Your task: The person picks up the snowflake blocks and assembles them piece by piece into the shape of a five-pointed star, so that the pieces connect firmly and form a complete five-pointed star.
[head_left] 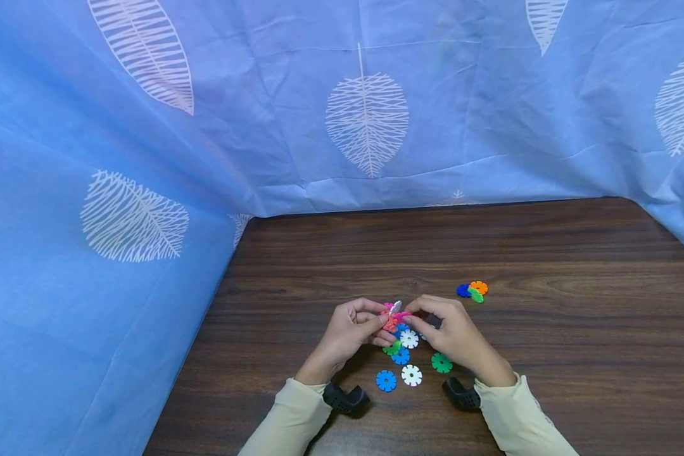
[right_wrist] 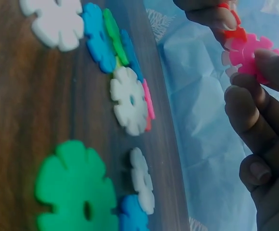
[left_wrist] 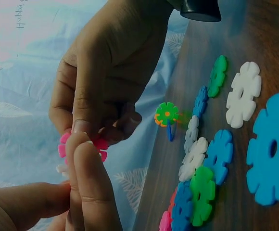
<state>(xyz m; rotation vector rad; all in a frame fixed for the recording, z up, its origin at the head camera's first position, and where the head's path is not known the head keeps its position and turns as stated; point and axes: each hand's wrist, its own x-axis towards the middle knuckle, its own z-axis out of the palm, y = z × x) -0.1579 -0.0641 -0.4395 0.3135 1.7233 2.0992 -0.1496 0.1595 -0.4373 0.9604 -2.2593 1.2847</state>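
Above the table, my left hand point(head_left: 344, 332) pinches a red notched, flower-shaped plastic disc point(right_wrist: 235, 33) between thumb and fingers. A pink disc point(right_wrist: 245, 54) is pinched by my right hand point(head_left: 458, 329), edge to edge with the red one. A white disc point(head_left: 396, 307) stands up at the same spot; fingers partly hide how these pieces join. Beneath and in front of the hands lie loose discs of the same kind, among them a blue disc point(head_left: 386, 380), a white disc point(head_left: 411, 375) and a green disc point(head_left: 441, 362). Others overlap near the left fingertips.
Farther back on the right, a small cluster of orange, blue and green discs point(head_left: 478, 288) sits on the dark wooden table point(head_left: 576, 304). Blue leaf-patterned cloth point(head_left: 285, 126) hangs along the table's back and left. Each wrist wears a black mount point(head_left: 346, 400).
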